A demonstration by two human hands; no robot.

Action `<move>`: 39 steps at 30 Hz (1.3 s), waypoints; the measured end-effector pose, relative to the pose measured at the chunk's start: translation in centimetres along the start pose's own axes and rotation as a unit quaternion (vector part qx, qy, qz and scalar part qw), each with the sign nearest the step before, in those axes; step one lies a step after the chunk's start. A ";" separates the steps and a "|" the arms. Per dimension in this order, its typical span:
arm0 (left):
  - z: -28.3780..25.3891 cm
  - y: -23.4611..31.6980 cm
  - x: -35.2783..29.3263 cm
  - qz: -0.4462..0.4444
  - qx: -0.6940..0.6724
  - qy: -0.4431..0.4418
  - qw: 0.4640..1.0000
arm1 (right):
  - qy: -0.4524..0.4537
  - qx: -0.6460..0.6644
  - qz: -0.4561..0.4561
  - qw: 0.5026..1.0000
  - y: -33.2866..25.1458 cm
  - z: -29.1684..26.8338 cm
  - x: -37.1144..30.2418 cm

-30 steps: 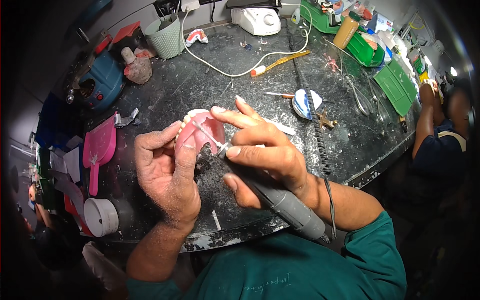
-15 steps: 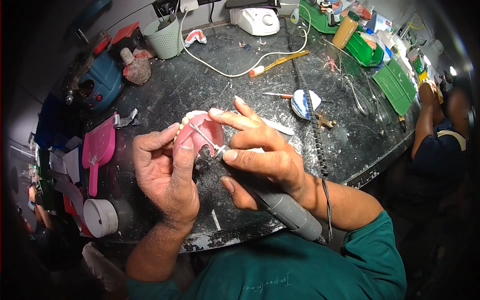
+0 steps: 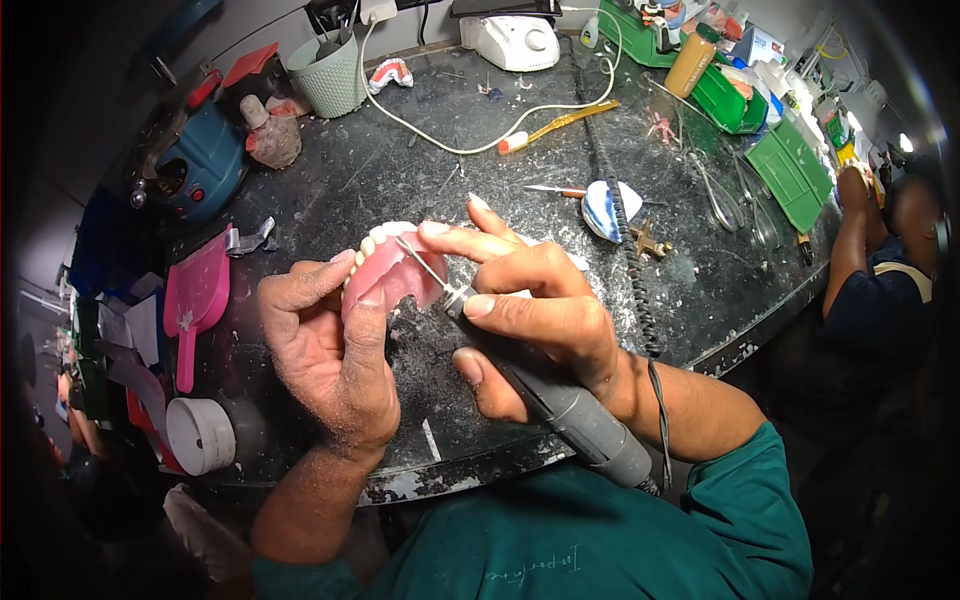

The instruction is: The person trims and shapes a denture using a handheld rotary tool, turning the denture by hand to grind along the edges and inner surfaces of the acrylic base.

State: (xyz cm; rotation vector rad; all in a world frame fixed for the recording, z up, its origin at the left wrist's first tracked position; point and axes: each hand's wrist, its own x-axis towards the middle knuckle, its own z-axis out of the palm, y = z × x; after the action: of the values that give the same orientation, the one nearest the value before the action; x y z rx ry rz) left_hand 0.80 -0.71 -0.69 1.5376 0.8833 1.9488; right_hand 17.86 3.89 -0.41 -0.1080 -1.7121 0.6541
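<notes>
Above the near part of the bench I hold a pink denture (image 3: 378, 268) with a row of cream teeth. My left hand (image 3: 335, 350), dusted with powder, pinches its left side between thumb and fingers. In my right hand (image 3: 545, 310) is a dark grey rotary handpiece (image 3: 590, 430), gripped like a pen, its coiled cord trailing behind. The thin metal bur (image 3: 424, 262) points up and left over the denture's inner face near the front teeth; whether it touches, I cannot tell. My right index fingertip rests at the denture's upper right edge.
A black bench (image 3: 480, 180) carries white dust. Left: pink dustpan (image 3: 198, 290), round white container (image 3: 201, 436), blue machine (image 3: 205, 165). Behind: toothbrush (image 3: 555, 127), white control box (image 3: 515, 44), denture model (image 3: 390, 74). Right: blue-and-white piece (image 3: 610, 210), pliers (image 3: 715, 195), green bins (image 3: 730, 95). Another person's arm (image 3: 850, 235) shows far right.
The handpiece and my right hand have shifted slightly right, the bur tip moving up toward the front teeth. The denture has tilted a little in my left hand.
</notes>
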 end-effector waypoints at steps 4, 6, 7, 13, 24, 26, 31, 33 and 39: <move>-0.1 -0.3 -0.1 -0.001 -0.010 0.001 1.000 | -0.055 -0.037 -0.041 0.997 0.1 -0.4 0.3; -0.2 -0.4 -0.1 0.010 -0.015 0.001 1.000 | -0.062 -0.041 -0.035 0.997 -0.4 -0.4 0.4; -0.2 -0.5 0.0 0.010 -0.016 0.000 1.000 | -0.037 -0.026 -0.029 0.999 -0.3 -0.2 0.2; -0.3 -0.6 -0.1 0.029 0.022 -0.015 0.999 | -0.065 -0.034 -0.045 0.996 -0.1 -0.6 0.4; 0.4 -0.1 0.0 0.044 0.029 -0.002 0.999 | -0.040 -0.022 -0.032 0.998 -0.4 -0.4 0.4; 0.5 0.2 0.1 0.048 0.039 -0.007 0.998 | -0.009 -0.010 -0.013 1.000 -0.5 -0.3 0.3; 0.1 0.1 -0.1 0.051 0.051 -0.007 0.997 | -0.080 -0.044 -0.012 0.996 -0.6 -0.5 0.6; 0.4 0.3 0.0 0.047 0.057 0.004 0.997 | -0.060 -0.032 -0.002 0.998 -0.7 -0.6 0.4; 0.3 0.0 0.0 0.070 0.046 -0.012 0.996 | -0.070 -0.032 -0.014 0.997 -0.8 -0.7 0.6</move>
State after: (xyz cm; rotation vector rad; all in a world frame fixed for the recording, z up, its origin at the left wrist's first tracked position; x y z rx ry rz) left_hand 1.07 -0.65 -0.65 1.7135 0.8890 2.0063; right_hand 18.54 3.75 0.60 -0.0850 -1.8673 0.5973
